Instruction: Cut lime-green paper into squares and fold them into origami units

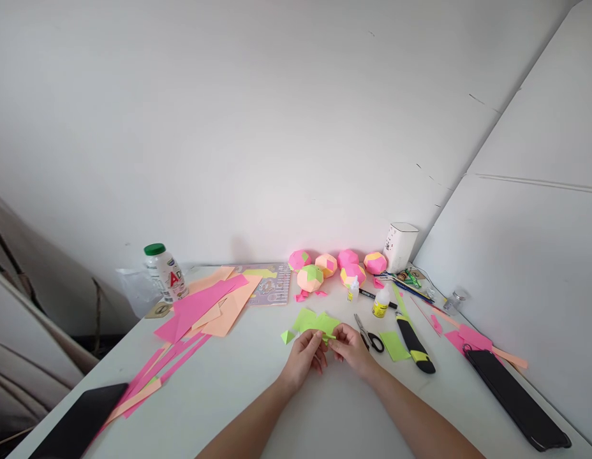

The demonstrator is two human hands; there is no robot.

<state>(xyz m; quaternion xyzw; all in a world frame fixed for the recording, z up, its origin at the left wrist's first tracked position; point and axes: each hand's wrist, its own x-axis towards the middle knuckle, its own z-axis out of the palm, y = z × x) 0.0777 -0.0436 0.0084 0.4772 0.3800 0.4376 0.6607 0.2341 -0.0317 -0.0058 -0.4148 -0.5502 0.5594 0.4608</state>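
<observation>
Between my two hands is a small green piece of paper (328, 337). My left hand (304, 359) pinches its left end, and my right hand (351, 349) pinches its right end; the fingers partly cover it. Just beyond the fingertips lie several green paper pieces (308, 319). A small folded green paper shape (287, 336) rests to the left of them. Scissors with black handles (374, 342) lie close to my right hand. Beside them is a green paper square (395, 346).
Several faceted paper balls (310, 278) line the wall. Glue bottles (381, 302), a black marker (367, 294) and a utility knife (414, 344) lie right of centre. Pink and peach sheets (195, 309), a white bottle (166, 274) and a black phone-like slab (80, 421) occupy the left side.
</observation>
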